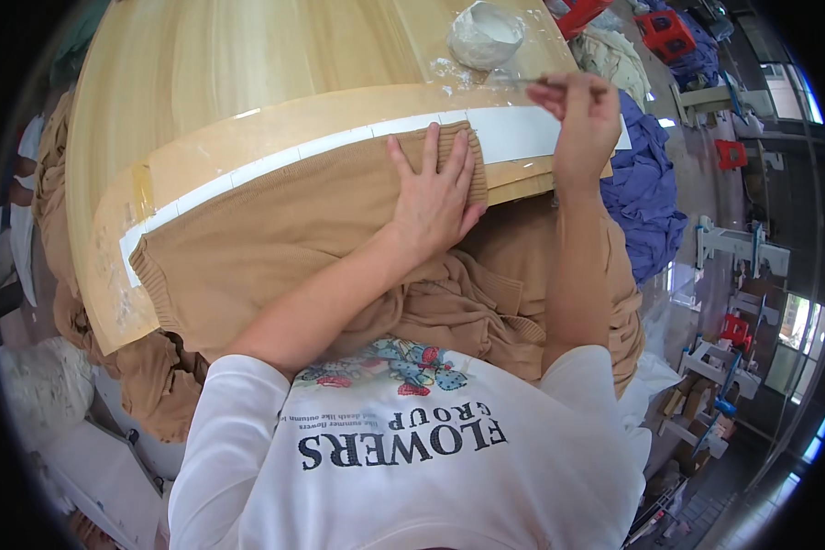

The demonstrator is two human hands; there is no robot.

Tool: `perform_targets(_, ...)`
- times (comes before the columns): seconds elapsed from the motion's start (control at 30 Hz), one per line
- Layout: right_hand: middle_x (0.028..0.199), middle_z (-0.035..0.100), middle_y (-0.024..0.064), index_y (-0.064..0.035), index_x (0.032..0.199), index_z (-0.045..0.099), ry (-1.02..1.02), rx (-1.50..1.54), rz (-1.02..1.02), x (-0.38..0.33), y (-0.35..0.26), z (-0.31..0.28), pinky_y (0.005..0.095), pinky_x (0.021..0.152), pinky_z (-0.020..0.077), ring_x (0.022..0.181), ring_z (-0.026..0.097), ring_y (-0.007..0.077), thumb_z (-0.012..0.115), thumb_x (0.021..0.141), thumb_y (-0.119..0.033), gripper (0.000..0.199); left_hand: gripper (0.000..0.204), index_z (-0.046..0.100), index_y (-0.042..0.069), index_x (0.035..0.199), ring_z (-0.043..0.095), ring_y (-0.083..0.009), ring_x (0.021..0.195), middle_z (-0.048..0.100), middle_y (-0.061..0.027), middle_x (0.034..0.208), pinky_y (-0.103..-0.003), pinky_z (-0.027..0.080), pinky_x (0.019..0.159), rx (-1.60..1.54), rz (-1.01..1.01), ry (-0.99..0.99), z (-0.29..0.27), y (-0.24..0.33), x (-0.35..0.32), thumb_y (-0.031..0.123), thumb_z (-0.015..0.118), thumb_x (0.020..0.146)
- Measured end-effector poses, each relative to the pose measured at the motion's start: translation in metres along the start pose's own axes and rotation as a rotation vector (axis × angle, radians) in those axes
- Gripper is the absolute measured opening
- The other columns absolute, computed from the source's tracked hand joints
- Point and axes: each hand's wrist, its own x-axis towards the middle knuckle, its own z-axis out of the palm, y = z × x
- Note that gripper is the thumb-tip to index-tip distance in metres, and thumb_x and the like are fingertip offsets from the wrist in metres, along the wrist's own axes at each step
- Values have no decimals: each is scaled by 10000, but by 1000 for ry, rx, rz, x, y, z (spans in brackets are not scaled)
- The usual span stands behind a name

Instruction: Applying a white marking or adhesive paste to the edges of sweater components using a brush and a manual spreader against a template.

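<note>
My left hand (435, 188) lies flat with fingers spread on a brown knit garment piece (275, 215), close to its ribbed right end. The garment's far edge follows a white marked strip (270, 158) on a tan sheet (202, 137). Raised over the strip's right end, my right hand (579, 115) pinches a thin stick-like tool (533, 81); its tip is blurred and points left, near a white bowl (486, 37). White smears mark the table around the bowl.
The pale wooden table (275, 46) curves away ahead. More brown knitwear (458, 307) bunches against me and hangs off the left side. A purple fabric heap (646, 192) lies at right, with red stools (666, 35) and machine stands (742, 246) beyond.
</note>
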Motion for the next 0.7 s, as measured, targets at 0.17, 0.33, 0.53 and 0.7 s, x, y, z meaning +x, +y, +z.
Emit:
perform_targets(0.17, 828, 581, 85, 22, 958, 461, -90, -65, 52, -56, 14, 8, 228, 675, 507, 737, 617, 134, 535, 869, -14, 121, 661, 410, 28, 1275, 211, -379, 1293, 315, -96, 1379, -734, 157, 897, 2, 1, 12, -1, 0, 1, 472, 504, 795)
perform_targets(0.33, 816, 592, 71, 21, 916, 490, -155, -143, 33, -66, 24, 14, 224, 632, 497, 731, 627, 126, 552, 854, -6, 92, 669, 408, 31, 1279, 217, -379, 1290, 343, -94, 1353, -736, 168, 889, 4, 0, 6, 1, -1, 1, 475, 511, 789)
perform_targets(0.53, 815, 611, 95, 20, 909, 497, -214, -231, 33, -62, 35, 16, 219, 609, 497, 723, 632, 132, 556, 853, -16, 88, 662, 413, 29, 1287, 176, -403, 1300, 343, -103, 1343, -756, 110, 906, -19, 7, 4, 2, -2, -1, 476, 484, 804)
perform_targets(0.7, 869, 601, 86, 14, 946, 513, -247, -58, -7, -79, 12, 51, 218, 685, 495, 793, 620, 145, 564, 843, 26, 115, 663, 397, 97, 1319, 159, -397, 1314, 284, -149, 1391, -750, 98, 921, 44, -7, -158, -1, -3, 2, 492, 488, 796)
